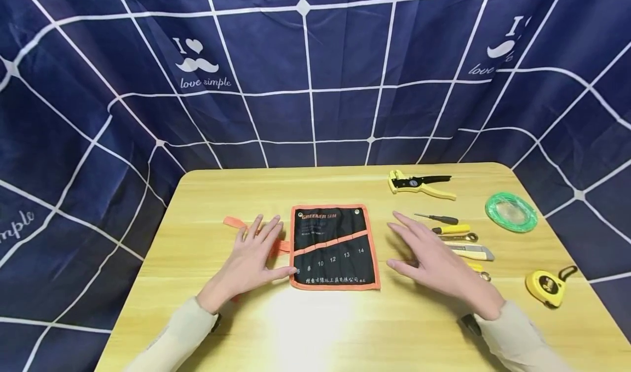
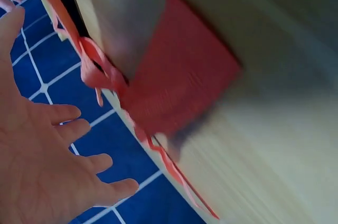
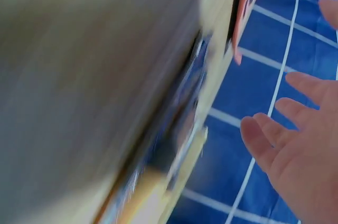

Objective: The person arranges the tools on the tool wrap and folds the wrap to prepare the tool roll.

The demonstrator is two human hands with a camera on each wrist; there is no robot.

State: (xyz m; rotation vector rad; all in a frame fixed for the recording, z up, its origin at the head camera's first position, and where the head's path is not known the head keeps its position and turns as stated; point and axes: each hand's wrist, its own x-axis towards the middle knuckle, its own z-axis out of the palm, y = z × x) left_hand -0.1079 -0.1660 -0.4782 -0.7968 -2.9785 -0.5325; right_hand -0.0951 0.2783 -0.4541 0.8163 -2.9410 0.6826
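A black tool pouch (image 1: pixel 335 259) with orange edging lies flat in the middle of the table, its slanted row of pockets printed with numbers. My left hand (image 1: pixel 253 259) is spread at the pouch's left edge, thumb tip overlapping the lower left corner in the head view. Orange ties (image 1: pixel 234 222) stick out around that hand. In the left wrist view a flat red piece (image 2: pixel 185 65) shows beyond the left hand (image 2: pixel 47 150). My right hand (image 1: pixel 434 257), fingers extended and holding nothing, hovers right of the pouch and partly hides several tools.
On the right lie a screwdriver (image 1: pixel 439 218), a yellow-handled tool (image 1: pixel 453 229), a combination wrench (image 1: pixel 460 237), a utility knife (image 1: pixel 475 251) and a tape measure (image 1: pixel 547 287). Further back are wire strippers (image 1: pixel 419 184) and a coil of green wire (image 1: pixel 511 212). Blue curtains (image 1: pixel 266 114) enclose the table.
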